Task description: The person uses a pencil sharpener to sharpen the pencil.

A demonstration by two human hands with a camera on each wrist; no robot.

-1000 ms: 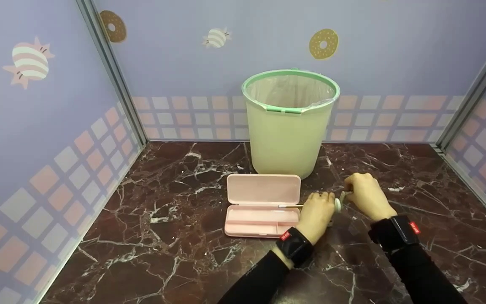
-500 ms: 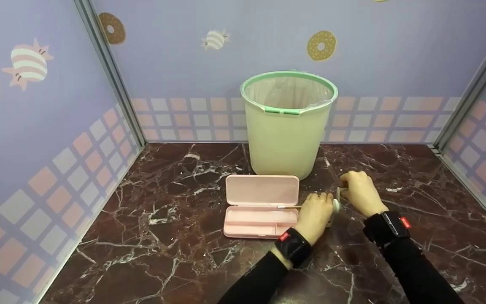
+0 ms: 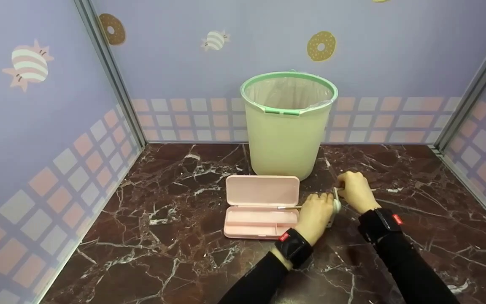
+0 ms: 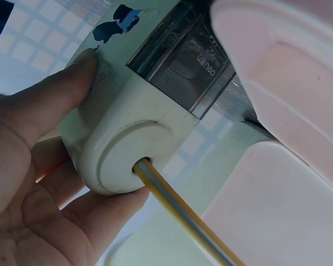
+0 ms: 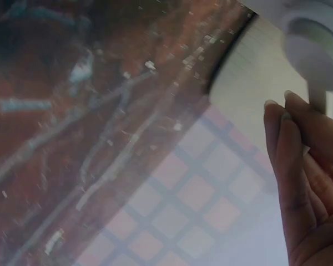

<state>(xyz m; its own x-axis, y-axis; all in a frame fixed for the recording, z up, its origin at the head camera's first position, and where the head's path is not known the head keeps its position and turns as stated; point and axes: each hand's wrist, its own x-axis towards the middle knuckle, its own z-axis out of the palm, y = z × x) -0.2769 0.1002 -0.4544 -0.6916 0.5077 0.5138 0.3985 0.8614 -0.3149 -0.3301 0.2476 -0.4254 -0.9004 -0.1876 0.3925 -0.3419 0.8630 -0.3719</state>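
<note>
My left hand (image 3: 317,215) grips a pale green and white pencil sharpener (image 4: 161,105), thumb on one side and fingers under the other. Its dark see-through shavings drawer faces the camera in the left wrist view. A yellow pencil (image 4: 188,219) with a grey stripe sticks out of the sharpener's round hole. On the sharpener's other side, my right hand (image 3: 356,192) pinches the crank handle (image 5: 317,58), fingertips and thumb close together. An opened pink pencil case (image 3: 251,230) lies left of my left hand, its lid (image 3: 263,191) tipped back; the pencil reaches over it.
A pale green bin (image 3: 287,141) with a clear liner stands right behind the pencil case. Patterned lilac walls (image 3: 175,76) enclose the back and sides of the dark marbled tabletop (image 3: 163,253). Small white specks lie on it.
My right hand has shifted left, closer to the sharpener, and the crank handle has turned with it. My left hand, the pencil and the case stay nearly in place.
</note>
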